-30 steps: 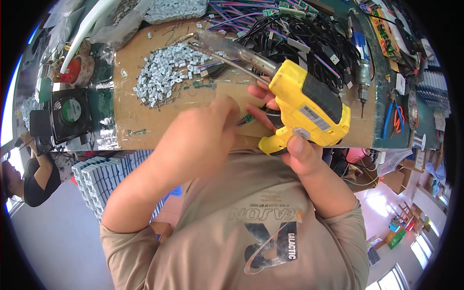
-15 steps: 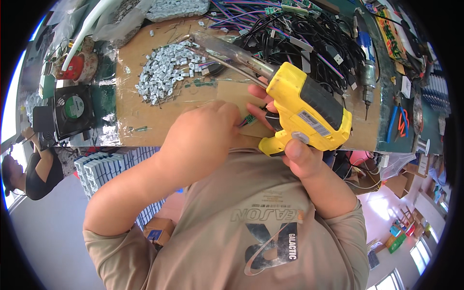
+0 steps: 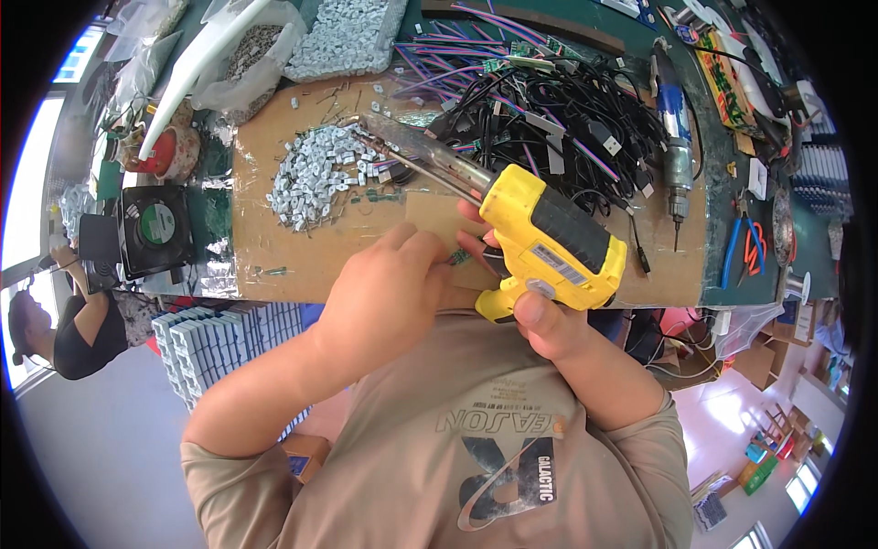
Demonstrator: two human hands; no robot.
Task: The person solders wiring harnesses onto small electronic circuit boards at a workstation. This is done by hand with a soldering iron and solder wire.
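Observation:
My right hand (image 3: 540,316) is wrapped around the grip of a yellow and black soldering gun (image 3: 553,242). Its long metal barrel and thin feed tube point up and left, the tip hanging over the edge of a heap of small white connectors (image 3: 315,178). My left hand (image 3: 393,279) is closed just left of the gun's handle, low over the cardboard. At its fingertips shows a small green circuit board (image 3: 460,257), mostly covered by the hand; the fingers' undersides are hidden.
A tangle of black cables (image 3: 558,128) with coloured wires fills the back. An electric screwdriver (image 3: 675,151), blue pliers (image 3: 734,247) and orange-handled scissors (image 3: 754,245) lie at right. A black fan (image 3: 155,229) stands at left, beside a bag of small parts (image 3: 249,55). Another person (image 3: 82,329) sits far left.
The gun and my right hand have shifted a little left and lower in the picture. The bench appears slightly lower too, as the view has tilted. Both hands keep their hold.

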